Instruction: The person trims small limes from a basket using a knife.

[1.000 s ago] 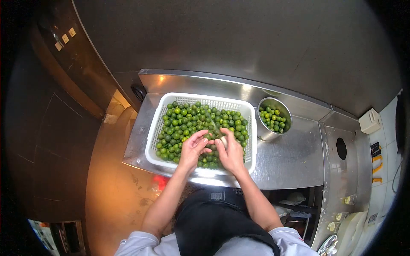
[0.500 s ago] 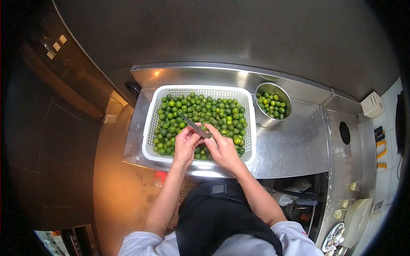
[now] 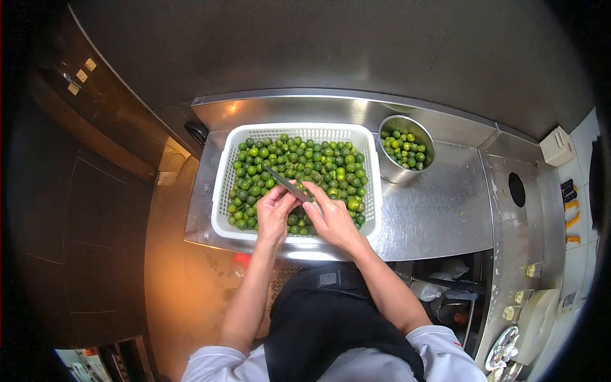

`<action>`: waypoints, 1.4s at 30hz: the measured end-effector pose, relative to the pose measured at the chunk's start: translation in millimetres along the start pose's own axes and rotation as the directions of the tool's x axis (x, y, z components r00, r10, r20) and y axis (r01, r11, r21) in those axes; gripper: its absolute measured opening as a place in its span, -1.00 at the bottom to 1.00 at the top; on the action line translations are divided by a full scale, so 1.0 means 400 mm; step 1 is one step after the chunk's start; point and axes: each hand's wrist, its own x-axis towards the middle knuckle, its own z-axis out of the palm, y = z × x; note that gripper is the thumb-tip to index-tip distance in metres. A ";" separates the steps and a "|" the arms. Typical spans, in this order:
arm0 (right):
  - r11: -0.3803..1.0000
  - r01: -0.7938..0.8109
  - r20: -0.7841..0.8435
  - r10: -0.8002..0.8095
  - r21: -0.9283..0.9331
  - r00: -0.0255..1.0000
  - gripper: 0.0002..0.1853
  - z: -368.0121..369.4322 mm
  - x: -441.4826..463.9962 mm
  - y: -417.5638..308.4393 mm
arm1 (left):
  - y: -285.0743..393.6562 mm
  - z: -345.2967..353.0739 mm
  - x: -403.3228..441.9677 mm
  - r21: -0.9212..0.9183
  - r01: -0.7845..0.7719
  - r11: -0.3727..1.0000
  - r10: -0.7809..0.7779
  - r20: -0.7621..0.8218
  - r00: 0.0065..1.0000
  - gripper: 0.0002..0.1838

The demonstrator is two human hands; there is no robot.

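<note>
A white plastic basket (image 3: 376, 216) full of small green limes (image 3: 309, 156) stands on the steel counter. Above its near half, my right hand (image 3: 336, 223) grips a knife (image 3: 286, 183), whose blade points up and to the left. Close beside it, my left hand (image 3: 273, 216) is closed with thumb and fingers pinched together just under the blade. Whatever those left fingertips hold is hidden by the knife and fingers. Both hands are over the limes.
Right of the basket, a round steel pot (image 3: 396, 172) holds more limes. The steel counter (image 3: 439, 216) reaches right to a section with a dark round hole (image 3: 517, 190). A low steel backsplash (image 3: 293, 105) runs behind. Bottles sit on the shelf below.
The view has shifted slightly. My hands and the knife keep almost the same pose, with the blade still across the left fingertips.
</note>
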 end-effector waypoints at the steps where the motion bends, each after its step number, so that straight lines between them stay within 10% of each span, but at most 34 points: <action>1: 1.000 -0.013 0.010 0.013 -0.005 1.000 -0.51 -0.002 0.000 0.000 | 0.000 0.000 -0.002 0.002 -0.009 1.000 0.009 -0.003 1.000 -0.71; 10: 0.996 0.075 -0.093 -0.071 0.044 0.993 -0.59 0.021 0.009 0.048 | -0.003 0.007 -0.008 0.185 -0.109 0.977 0.113 -0.013 0.993 -0.73; 22: 0.959 -0.190 0.100 0.173 0.211 0.980 -0.59 -0.011 0.016 0.040 | -0.001 0.005 -0.013 0.168 -0.049 0.985 0.047 0.016 0.999 -0.67; 29: 0.650 -0.306 0.203 0.230 0.696 0.952 -0.62 -0.029 0.029 0.055 | 0.026 0.033 0.002 0.077 -0.012 0.997 0.026 -0.175 0.984 -0.67; 32: 0.531 -0.327 0.068 0.449 0.781 0.891 -0.62 -0.032 0.036 0.081 | 0.064 0.049 0.020 0.218 -0.258 0.941 0.313 -0.280 0.907 -0.71; 36: 0.450 -0.346 0.030 0.575 0.823 0.818 -0.61 -0.034 0.038 0.107 | 0.158 0.234 0.067 0.423 -0.526 0.738 0.539 0.101 0.837 -0.62; 39: 0.493 -0.302 -0.067 0.600 0.816 0.797 -0.62 -0.038 0.037 0.093 | 0.280 0.375 0.120 0.672 -0.599 0.435 0.374 0.470 0.799 -0.42; 42: 0.451 -0.242 -0.085 0.593 0.859 0.801 -0.63 -0.051 0.032 0.105 | 0.309 0.375 0.153 0.669 -0.647 0.366 0.364 0.537 0.761 -0.66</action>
